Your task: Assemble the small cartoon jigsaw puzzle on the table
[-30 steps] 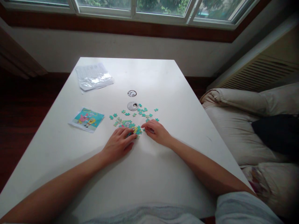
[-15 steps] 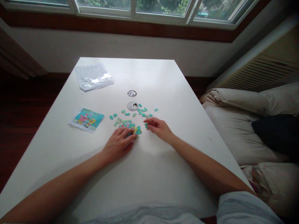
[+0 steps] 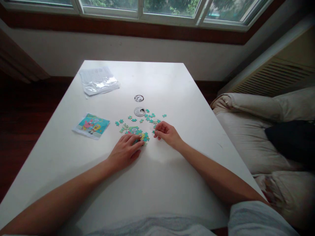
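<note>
A partly joined jigsaw puzzle [image 3: 134, 130] with teal, yellow and pink printing lies at the middle of the table. My left hand [image 3: 127, 148] rests flat over its near edge, fingers stretched out, and covers part of it. Just right of the puzzle, my right hand [image 3: 167, 135] has thumb and fingers pinched together on a small teal puzzle piece [image 3: 154, 131], mostly hidden by the fingertips. Loose teal pieces [image 3: 149, 117] are scattered beyond the right hand, and several more [image 3: 121, 121] lie beyond the left one.
On the white table [image 3: 157, 190], a picture sheet [image 3: 93, 126] with cartoon figures lies at left. Clear plastic packaging with papers [image 3: 99, 81] is at the far left. Two round metallic discs [image 3: 139, 111] sit beyond the pieces. A cushioned sofa [image 3: 236, 137] stands at right.
My right hand has drawn slightly to the right and its fingers have closed into a tighter pinch. My left hand stays in place on the puzzle.
</note>
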Demonstrator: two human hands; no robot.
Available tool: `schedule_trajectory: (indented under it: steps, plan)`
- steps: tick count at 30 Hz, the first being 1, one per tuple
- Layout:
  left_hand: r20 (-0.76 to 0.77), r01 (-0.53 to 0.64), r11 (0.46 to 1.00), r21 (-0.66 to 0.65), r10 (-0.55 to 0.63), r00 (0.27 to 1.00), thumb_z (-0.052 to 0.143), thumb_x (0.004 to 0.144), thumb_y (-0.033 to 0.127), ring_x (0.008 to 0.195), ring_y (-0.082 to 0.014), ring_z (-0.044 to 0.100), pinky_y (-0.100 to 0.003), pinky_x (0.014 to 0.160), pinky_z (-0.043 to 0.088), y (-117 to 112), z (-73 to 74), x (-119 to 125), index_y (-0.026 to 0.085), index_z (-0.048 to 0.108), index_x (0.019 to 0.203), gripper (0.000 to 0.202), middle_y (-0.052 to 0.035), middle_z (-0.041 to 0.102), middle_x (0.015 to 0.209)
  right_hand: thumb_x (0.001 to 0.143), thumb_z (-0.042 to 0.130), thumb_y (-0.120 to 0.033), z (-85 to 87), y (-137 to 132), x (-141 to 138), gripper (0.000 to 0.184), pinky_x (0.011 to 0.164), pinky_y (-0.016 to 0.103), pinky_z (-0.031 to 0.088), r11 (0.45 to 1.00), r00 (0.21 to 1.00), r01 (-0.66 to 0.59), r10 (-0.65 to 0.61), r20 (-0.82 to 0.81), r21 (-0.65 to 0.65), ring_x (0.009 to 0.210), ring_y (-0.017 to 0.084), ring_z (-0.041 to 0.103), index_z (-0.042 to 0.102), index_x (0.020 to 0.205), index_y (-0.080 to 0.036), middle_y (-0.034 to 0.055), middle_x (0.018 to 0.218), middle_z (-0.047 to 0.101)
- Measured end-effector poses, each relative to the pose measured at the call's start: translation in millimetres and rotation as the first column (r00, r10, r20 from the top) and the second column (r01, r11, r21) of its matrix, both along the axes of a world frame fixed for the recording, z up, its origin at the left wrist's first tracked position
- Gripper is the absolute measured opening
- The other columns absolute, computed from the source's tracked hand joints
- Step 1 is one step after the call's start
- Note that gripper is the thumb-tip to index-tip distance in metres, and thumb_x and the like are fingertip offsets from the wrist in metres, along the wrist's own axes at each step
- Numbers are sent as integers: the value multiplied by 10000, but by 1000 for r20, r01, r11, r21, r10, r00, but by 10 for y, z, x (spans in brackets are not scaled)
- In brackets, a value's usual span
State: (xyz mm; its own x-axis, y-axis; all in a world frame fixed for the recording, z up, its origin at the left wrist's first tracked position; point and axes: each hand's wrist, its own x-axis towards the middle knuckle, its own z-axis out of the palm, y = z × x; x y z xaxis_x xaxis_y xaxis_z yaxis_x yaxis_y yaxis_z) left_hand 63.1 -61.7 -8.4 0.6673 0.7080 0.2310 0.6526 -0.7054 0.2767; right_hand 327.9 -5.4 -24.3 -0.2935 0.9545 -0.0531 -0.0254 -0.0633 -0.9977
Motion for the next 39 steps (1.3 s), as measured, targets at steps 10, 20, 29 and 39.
schedule_trajectory:
  steps: [10, 20, 29, 39]
  plan:
    - [-18, 13, 1000, 11, -13, 1000, 573, 991, 238, 1272, -294, 523, -531, 1117, 440, 1, 1, -10, 256, 616, 1342, 354, -103, 597, 1378, 812, 800, -411, -9, -10, 14, 352, 590, 249, 506, 998, 999, -32, 30, 25, 48, 751, 159, 705, 656, 1077, -229, 2, 849, 702]
    - [-13, 10, 1000, 17, -9, 1000, 582, 981, 232, 1264, -286, 535, -519, 1115, 446, 4, 2, -7, 261, 624, 1341, 363, -98, 608, 1364, 843, 745, -377, -34, -55, -18, 270, 650, 274, 523, 999, 999, -34, 33, 34, 34, 856, 188, 733, 642, 1040, -222, 42, 914, 765]
    - [-53, 44, 991, 125, -38, 998, 532, 991, 192, 1351, -302, 516, -545, 1173, 393, -131, 99, 61, 193, 627, 1313, 336, -138, 583, 1449, 851, 762, -447, -31, -40, -32, 299, 650, 282, 529, 997, 1000, -11, 10, 19, 70, 815, 166, 685, 572, 922, -228, 50, 963, 766]
    - [-109, 490, 868, 78, -481, 870, 605, 973, 251, 1124, -234, 624, -410, 1049, 476, -347, 115, 154, 178, 651, 1181, 225, -105, 684, 1254, 866, 727, -386, -46, -38, 13, 206, 589, 254, 446, 986, 987, 7, -33, 158, 166, 682, 117, 527, 635, 915, -209, -7, 854, 610]
